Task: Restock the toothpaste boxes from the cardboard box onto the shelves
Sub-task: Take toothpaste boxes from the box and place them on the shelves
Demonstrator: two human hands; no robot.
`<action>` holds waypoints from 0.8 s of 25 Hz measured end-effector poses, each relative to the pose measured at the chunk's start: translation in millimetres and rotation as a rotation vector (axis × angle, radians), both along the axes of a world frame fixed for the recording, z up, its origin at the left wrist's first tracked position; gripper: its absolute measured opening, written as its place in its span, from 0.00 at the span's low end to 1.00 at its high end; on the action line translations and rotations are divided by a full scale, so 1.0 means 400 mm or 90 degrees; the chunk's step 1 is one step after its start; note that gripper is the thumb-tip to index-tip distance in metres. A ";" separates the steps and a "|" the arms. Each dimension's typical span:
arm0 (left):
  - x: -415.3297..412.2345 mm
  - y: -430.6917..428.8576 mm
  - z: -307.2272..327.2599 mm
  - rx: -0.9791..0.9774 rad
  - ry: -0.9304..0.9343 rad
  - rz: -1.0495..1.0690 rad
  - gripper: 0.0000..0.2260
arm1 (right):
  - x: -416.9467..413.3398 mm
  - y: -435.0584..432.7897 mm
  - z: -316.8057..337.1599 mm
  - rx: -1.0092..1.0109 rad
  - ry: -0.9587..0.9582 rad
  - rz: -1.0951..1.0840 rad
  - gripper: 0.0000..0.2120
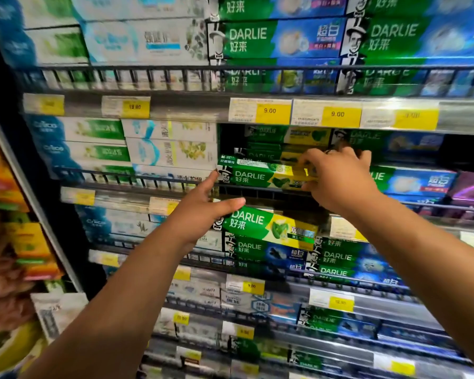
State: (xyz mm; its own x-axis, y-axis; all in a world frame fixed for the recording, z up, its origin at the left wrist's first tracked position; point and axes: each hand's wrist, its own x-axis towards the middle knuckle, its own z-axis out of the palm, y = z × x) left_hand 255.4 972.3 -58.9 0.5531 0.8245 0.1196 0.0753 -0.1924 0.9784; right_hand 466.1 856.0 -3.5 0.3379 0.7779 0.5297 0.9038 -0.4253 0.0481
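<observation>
Two green and yellow toothpaste boxes are in play. The upper box lies at the front of the middle shelf, just above its rail. Its long side runs left to right, along the shelf. The right hand grips the right end of it, with the fingers curled over the top. The left hand is lower and nearer. It holds the lower box by its left end, with the thumb laid across the top. One finger of this hand points up and seems to touch the left end of the upper box.

The dark gap in the shelf is just behind the upper box, farther away. So I think the upper box has to go straight back into the gap, keeping its long side the same way. The right hand is best placed to push it.

At the back of the gap I count at least two more boxes of the same kind, stacked. The cardboard box is not in view.
</observation>
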 end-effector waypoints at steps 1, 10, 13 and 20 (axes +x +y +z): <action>0.002 0.005 -0.002 -0.009 0.011 -0.009 0.40 | 0.000 0.003 -0.002 -0.012 0.002 -0.007 0.21; -0.001 0.030 0.004 -0.035 0.058 -0.025 0.39 | 0.025 0.035 -0.010 -0.128 0.010 0.002 0.14; -0.022 0.014 0.002 -0.035 0.048 -0.013 0.33 | 0.022 0.033 -0.022 -0.139 -0.003 0.006 0.14; -0.062 0.001 0.054 -0.144 -0.176 -0.026 0.14 | -0.041 -0.062 -0.028 -0.001 0.201 0.226 0.29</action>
State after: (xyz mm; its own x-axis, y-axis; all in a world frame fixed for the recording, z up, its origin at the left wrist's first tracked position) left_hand 230.7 972.8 -37.2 0.5579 0.8254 0.0866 -0.2016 0.0336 0.9789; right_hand 449.6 831.1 -14.8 0.1954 0.8748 0.4432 0.9638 -0.0878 -0.2517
